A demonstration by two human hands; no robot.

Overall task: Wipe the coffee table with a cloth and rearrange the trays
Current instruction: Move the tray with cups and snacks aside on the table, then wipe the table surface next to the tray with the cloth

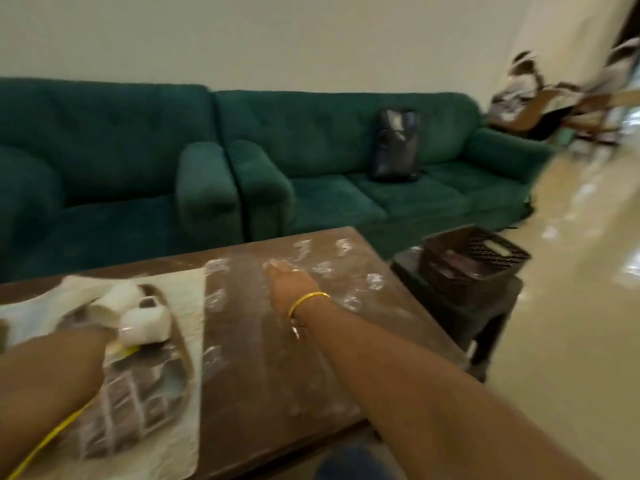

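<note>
The brown coffee table is smeared with white powdery marks. On its left side a white cloth lies spread under a glossy dark tray. Two white cups lie tipped on the tray's far end. My left hand reaches onto the tray beside the cups; its fingers are blurred and mostly hidden. My right hand, with a gold bangle on the wrist, stretches out flat, palm down, over the powdered middle of the table and holds nothing.
A dark brown slotted basket sits on a dark stool off the table's right end. Green sofas run behind the table, with a black backpack on one seat. Shiny floor lies to the right.
</note>
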